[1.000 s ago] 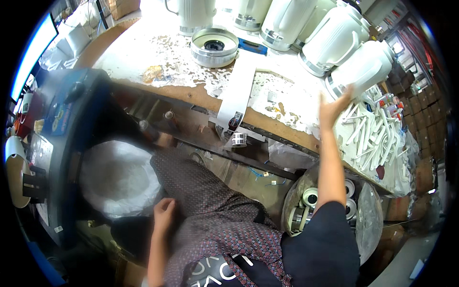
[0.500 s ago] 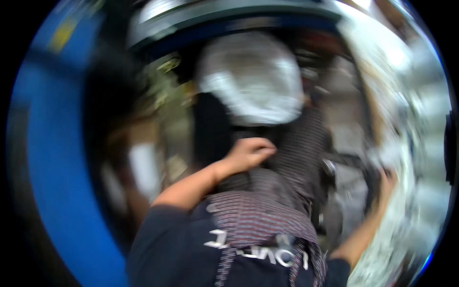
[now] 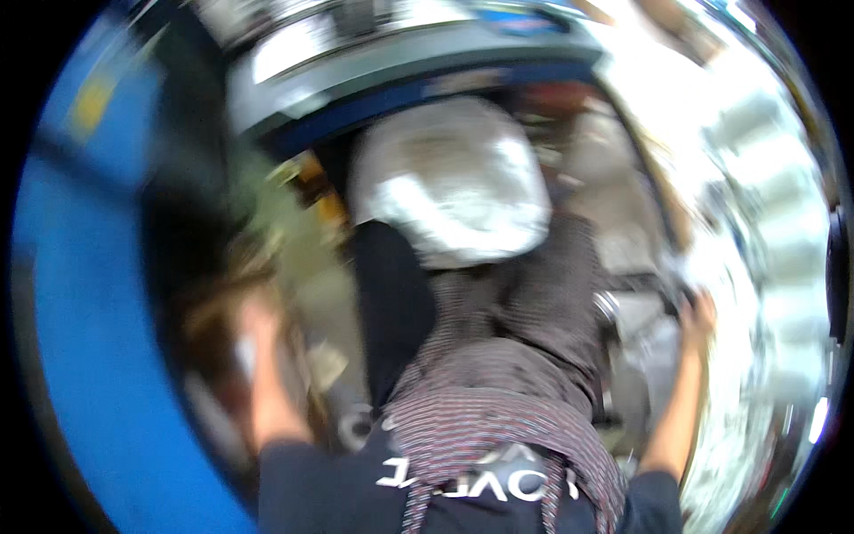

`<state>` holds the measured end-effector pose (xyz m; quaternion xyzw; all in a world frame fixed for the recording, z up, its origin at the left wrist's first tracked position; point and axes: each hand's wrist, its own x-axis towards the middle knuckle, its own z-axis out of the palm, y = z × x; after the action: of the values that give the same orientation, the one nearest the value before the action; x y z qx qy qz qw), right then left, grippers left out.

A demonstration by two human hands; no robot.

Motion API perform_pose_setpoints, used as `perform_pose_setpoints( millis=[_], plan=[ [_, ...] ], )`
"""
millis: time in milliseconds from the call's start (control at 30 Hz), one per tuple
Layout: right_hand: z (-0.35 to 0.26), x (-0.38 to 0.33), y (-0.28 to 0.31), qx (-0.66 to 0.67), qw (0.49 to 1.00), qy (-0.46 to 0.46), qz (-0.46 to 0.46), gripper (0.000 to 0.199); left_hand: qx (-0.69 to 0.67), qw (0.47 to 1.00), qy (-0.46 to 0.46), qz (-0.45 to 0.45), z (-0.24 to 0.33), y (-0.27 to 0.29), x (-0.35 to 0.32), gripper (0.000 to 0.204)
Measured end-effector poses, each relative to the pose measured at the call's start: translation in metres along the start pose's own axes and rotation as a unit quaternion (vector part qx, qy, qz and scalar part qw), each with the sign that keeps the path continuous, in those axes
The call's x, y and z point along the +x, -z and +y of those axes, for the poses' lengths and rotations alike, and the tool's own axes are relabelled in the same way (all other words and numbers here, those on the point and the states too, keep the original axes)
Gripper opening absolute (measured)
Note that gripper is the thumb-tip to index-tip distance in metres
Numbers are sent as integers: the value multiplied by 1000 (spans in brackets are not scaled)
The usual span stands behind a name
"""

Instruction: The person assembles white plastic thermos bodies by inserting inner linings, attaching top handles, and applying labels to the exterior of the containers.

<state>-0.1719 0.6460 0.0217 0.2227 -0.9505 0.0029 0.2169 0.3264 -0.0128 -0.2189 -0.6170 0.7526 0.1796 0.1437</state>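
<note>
My left hand (image 3: 258, 316) reaches down on the left, over a brown cardboard box (image 3: 206, 307) with something white in it. Motion blur smears its fingers, and I cannot tell whether it holds anything. My right hand (image 3: 699, 313) is at the edge of the bright white surface on the right, its fingers curled against a small dark thing too blurred to name. In front of my legs stands a rounded stool seat (image 3: 454, 178), which looks wrapped in shiny plastic film.
A grey-edged workbench (image 3: 427, 60) runs across the far side beyond the seat. A large blue panel (image 3: 98, 329) rises along the left. White, glossy material (image 3: 738, 267) covers the right side. Scraps and a yellow-orange object (image 3: 331, 212) lie on the floor between.
My left hand has moved from in front of my lap out to the left, over the cardboard box. My right hand stays at the right-hand edge. The whole view has shifted slightly.
</note>
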Motion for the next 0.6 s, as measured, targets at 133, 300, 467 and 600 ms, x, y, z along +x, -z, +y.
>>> perform_pose_setpoints(
  millis=[133, 300, 467, 600],
  plan=[
    [-94, 3, 16, -47, 991, 109, 60, 8, 187, 978, -54, -71, -102, -35, -35, 69],
    [-179, -34, 18, 157, 941, 297, 51, 7, 106, 970, -130, 177, -109, -45, -42, 20],
    [-166, -31, 25, 347, 935, 40, 63, 15, 55, 947, -220, 227, 5, 32, -57, 24],
    [-143, -17, 21, 494, 857, -148, 3, 20, 60, 921, -268, 278, 63, 128, -105, 29]
  ],
)
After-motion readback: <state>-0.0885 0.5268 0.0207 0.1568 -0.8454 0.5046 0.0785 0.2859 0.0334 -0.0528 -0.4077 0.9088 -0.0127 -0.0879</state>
